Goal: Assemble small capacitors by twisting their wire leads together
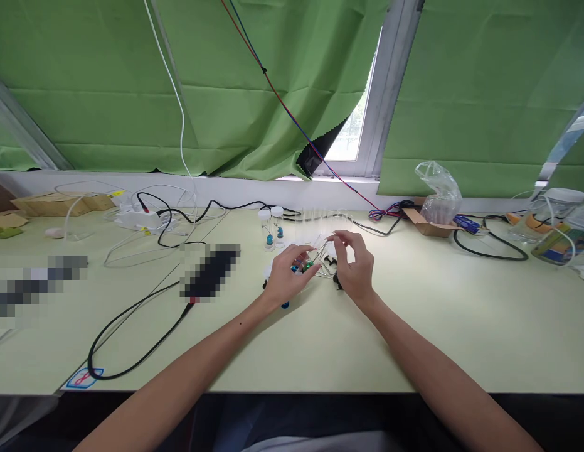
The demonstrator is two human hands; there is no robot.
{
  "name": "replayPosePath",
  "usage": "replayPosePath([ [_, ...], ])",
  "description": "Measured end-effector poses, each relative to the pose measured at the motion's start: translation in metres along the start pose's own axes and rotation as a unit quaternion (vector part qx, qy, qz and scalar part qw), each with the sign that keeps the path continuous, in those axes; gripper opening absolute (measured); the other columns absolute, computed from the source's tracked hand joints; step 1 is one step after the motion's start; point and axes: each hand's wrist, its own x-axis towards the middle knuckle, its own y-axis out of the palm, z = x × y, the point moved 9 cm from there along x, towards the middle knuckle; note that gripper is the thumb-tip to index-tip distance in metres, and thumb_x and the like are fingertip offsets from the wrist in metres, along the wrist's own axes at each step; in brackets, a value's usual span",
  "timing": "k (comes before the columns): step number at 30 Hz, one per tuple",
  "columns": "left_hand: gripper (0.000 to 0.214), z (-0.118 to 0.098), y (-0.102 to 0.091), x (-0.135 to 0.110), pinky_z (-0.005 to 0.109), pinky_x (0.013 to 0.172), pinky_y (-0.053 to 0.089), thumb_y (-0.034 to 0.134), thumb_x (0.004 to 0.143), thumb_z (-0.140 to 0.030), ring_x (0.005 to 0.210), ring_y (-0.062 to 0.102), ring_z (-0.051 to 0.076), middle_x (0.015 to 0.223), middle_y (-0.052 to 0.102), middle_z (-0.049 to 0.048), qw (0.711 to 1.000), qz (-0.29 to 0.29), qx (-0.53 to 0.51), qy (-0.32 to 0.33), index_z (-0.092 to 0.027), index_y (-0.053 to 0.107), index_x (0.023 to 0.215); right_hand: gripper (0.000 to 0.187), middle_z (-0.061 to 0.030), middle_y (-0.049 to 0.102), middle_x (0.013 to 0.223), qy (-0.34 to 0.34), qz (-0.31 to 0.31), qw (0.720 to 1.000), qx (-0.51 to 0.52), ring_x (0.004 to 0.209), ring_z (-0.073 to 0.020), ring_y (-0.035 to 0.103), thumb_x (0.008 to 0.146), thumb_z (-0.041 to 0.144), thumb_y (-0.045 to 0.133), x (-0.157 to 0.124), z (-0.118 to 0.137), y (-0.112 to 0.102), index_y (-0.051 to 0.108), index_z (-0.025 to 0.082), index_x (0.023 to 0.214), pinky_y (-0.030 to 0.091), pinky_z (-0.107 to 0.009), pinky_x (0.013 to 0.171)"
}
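Both my hands meet over the middle of the pale green table. My left hand is closed around a small clear piece with green and blue parts. My right hand pinches the other end of the same clear thing, fingers curled. Small black bits lie under the right hand, and a blue bit shows below the left wrist. Two small sand timers with white caps and blue sand stand just behind the hands.
A black cable loops across the left of the table to a blurred dark block. A white power strip with leads sits at the back left. A cardboard box with a plastic bag and jars stand at the back right. Green curtains hang behind.
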Motion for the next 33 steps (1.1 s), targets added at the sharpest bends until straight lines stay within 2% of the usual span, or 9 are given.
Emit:
replayPosePath([
  [5, 0.03, 0.0, 0.001, 0.0, 0.03, 0.074, 0.055, 0.068, 0.08, -0.037, 0.079, 0.062, 0.015, 0.092, 0.065, 0.0047, 1.0, 0.004, -0.014, -0.003, -0.023, 0.067, 0.107, 0.018, -0.0075, 0.07, 0.098, 0.001, 0.03, 0.999, 0.024, 0.094, -0.0189, 0.067, 0.098, 0.024, 0.045, -0.002, -0.001, 0.006, 0.056, 0.022, 0.112, 0.055, -0.037, 0.082],
  [10, 0.032, 0.005, -0.001, 0.0, 0.031, 0.077, 0.056, 0.068, 0.08, -0.039, 0.079, 0.062, 0.015, 0.092, 0.065, 0.0042, 0.999, -0.006, -0.037, -0.03, -0.024, 0.067, 0.108, 0.018, -0.0081, 0.069, 0.1, -0.003, -0.01, 1.0, 0.001, 0.095, -0.0198, 0.065, 0.098, 0.024, 0.043, 0.0, 0.003, -0.003, 0.056, 0.021, 0.111, 0.053, -0.037, 0.081],
  [13, 0.034, 0.013, -0.007, 0.002, 0.031, 0.077, 0.057, 0.069, 0.079, -0.041, 0.077, 0.062, 0.014, 0.088, 0.063, 0.0033, 0.994, -0.035, -0.076, -0.068, -0.023, 0.066, 0.108, 0.017, -0.0081, 0.068, 0.098, 0.012, -0.029, 0.999, -0.02, 0.092, -0.0198, 0.063, 0.098, 0.024, 0.043, 0.001, 0.001, -0.007, 0.057, 0.021, 0.107, 0.051, -0.037, 0.08],
  [16, 0.033, 0.021, -0.017, 0.003, 0.03, 0.077, 0.057, 0.07, 0.077, -0.041, 0.081, 0.063, 0.015, 0.09, 0.063, 0.004, 0.983, -0.082, -0.124, -0.11, -0.02, 0.064, 0.102, 0.015, -0.0078, 0.067, 0.096, 0.019, -0.015, 0.999, -0.04, 0.089, -0.0196, 0.06, 0.097, 0.025, 0.044, 0.001, -0.005, -0.003, 0.057, 0.02, 0.103, 0.049, -0.036, 0.077],
  [18, 0.03, 0.023, -0.023, 0.003, 0.03, 0.078, 0.057, 0.07, 0.077, -0.042, 0.086, 0.064, 0.016, 0.093, 0.063, 0.0051, 0.975, -0.115, -0.146, -0.125, -0.019, 0.062, 0.096, 0.014, -0.0078, 0.066, 0.095, 0.022, 0.022, 0.998, -0.053, 0.089, -0.0206, 0.06, 0.096, 0.024, 0.045, -0.001, -0.012, 0.005, 0.058, 0.02, 0.101, 0.048, -0.036, 0.075],
  [21, 0.029, 0.023, -0.031, 0.002, 0.03, 0.078, 0.057, 0.07, 0.077, -0.042, 0.087, 0.064, 0.016, 0.093, 0.062, 0.0045, 0.969, -0.154, -0.146, -0.13, -0.02, 0.059, 0.092, 0.012, -0.007, 0.065, 0.092, 0.042, 0.125, 0.989, -0.066, 0.089, -0.0218, 0.059, 0.093, 0.021, 0.047, -0.008, -0.027, 0.027, 0.058, 0.021, 0.098, 0.048, -0.037, 0.078],
  [27, 0.027, 0.024, -0.05, -0.001, 0.026, 0.076, 0.054, 0.066, 0.081, -0.041, 0.087, 0.06, 0.014, 0.088, 0.057, 0.0015, 0.959, -0.241, -0.106, -0.106, -0.022, 0.055, 0.097, 0.017, -0.008, 0.067, 0.101, 0.048, 0.33, 0.94, -0.073, 0.099, -0.0241, 0.056, 0.089, 0.019, 0.054, -0.039, -0.033, 0.066, 0.058, 0.02, 0.106, 0.045, -0.039, 0.088],
  [30, 0.028, 0.026, -0.054, -0.001, 0.026, 0.078, 0.054, 0.066, 0.081, -0.04, 0.09, 0.06, 0.015, 0.088, 0.057, 0.002, 0.956, -0.253, -0.107, -0.105, -0.022, 0.054, 0.098, 0.027, -0.0089, 0.065, 0.108, 0.062, 0.362, 0.929, -0.052, 0.104, -0.024, 0.056, 0.09, 0.024, 0.055, -0.049, -0.029, 0.073, 0.053, 0.021, 0.117, 0.044, -0.041, 0.093],
  [33, 0.027, 0.024, -0.045, 0.001, 0.028, 0.078, 0.055, 0.067, 0.08, -0.039, 0.085, 0.06, 0.014, 0.087, 0.058, 0.0018, 0.965, -0.209, -0.116, -0.105, -0.021, 0.056, 0.097, 0.046, -0.0097, 0.062, 0.114, 0.078, 0.343, 0.936, -0.016, 0.107, -0.0243, 0.056, 0.089, 0.03, 0.059, -0.048, -0.027, 0.072, 0.043, 0.022, 0.131, 0.044, -0.042, 0.094],
])
